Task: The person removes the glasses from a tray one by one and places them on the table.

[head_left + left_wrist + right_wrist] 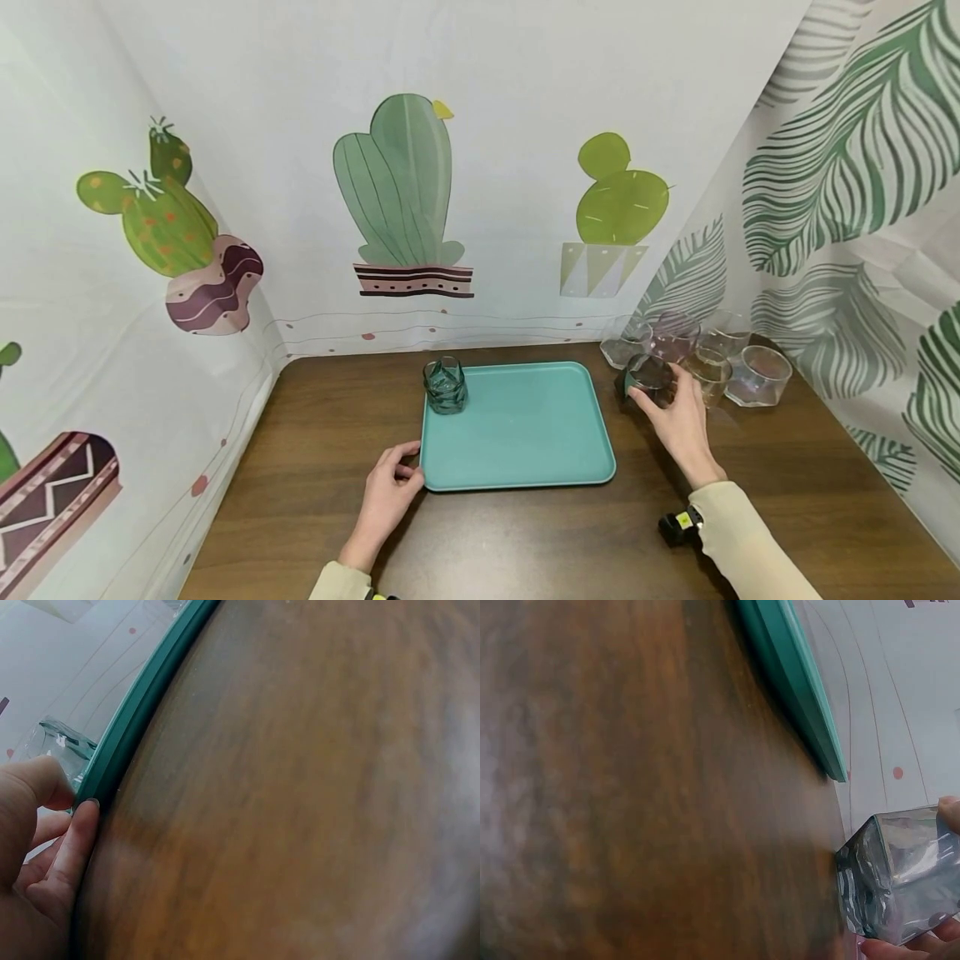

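A turquoise rectangular tray (517, 433) lies on the wooden table, with a teal faceted glass (446, 386) standing in its far left corner. My left hand (392, 485) pinches the tray's left edge near the front corner; the left wrist view shows thumb and fingertips at the tray rim (124, 735). To the right of the tray, my right hand (681, 421) grips a dark grey glass (649, 379) by its sides, fingers and thumb spread across it. In the right wrist view this grey glass (900, 874) has a thick faceted base close over the table.
Around the grey glass stand several others: a clear glass (624, 343), a pinkish glass (673, 335), another clear one behind, an amber glass (708, 375) and an iridescent clear glass (759, 377). Printed cloth walls (510, 167) border the table (337, 417) at the back and sides.
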A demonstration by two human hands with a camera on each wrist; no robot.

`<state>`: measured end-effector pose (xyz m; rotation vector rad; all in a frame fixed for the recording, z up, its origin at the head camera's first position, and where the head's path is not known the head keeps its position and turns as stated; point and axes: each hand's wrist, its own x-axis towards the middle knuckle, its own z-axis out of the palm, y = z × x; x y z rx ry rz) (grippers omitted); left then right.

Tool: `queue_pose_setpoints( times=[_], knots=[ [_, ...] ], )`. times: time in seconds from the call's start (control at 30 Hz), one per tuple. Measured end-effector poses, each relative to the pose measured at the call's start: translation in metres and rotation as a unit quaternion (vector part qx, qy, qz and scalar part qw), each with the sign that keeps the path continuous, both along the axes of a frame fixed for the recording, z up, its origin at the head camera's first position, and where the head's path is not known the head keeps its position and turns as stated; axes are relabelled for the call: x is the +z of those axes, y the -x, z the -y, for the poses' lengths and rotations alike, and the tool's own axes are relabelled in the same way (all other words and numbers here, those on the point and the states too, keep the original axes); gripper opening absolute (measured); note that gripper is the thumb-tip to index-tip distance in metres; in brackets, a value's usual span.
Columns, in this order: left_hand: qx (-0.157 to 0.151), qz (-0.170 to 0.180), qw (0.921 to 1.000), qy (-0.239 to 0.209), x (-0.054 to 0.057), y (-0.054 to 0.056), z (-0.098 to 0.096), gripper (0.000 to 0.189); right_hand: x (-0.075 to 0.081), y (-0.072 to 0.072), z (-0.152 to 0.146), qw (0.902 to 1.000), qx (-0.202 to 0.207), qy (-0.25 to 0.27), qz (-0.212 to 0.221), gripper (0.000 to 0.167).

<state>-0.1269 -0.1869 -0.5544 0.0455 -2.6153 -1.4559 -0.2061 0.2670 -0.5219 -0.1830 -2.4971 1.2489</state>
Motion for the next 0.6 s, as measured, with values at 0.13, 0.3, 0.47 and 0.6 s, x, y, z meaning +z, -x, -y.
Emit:
queue_pose_setpoints(
  times=[0.13, 0.3, 0.47, 0.6],
  knots=[
    [-0.001, 0.0, 1.0, -0.004, -0.0007, 0.0001, 0.0005, 0.039, -0.0003, -0.0008, -0.0006, 1.0, 0.0, -0.002, -0.004, 0.081],
    [0.0, -0.001, 1.0, -0.009, -0.0009, 0.0005, 0.0012, 0.04, 0.0009, -0.0036, -0.0009, 0.9999, 0.001, -0.001, -0.014, 0.081],
    [-0.002, 0.002, 0.9999, -0.01, -0.0009, 0.0003, 0.0011, 0.04, -0.0006, -0.004, 0.0, 0.9988, -0.016, -0.026, -0.038, 0.078],
    [-0.004, 0.001, 0.9999, -0.011, -0.0001, 0.0002, 0.0004, 0.04, -0.001, -0.004, 0.001, 0.9963, -0.032, -0.053, -0.059, 0.075]
  ],
)
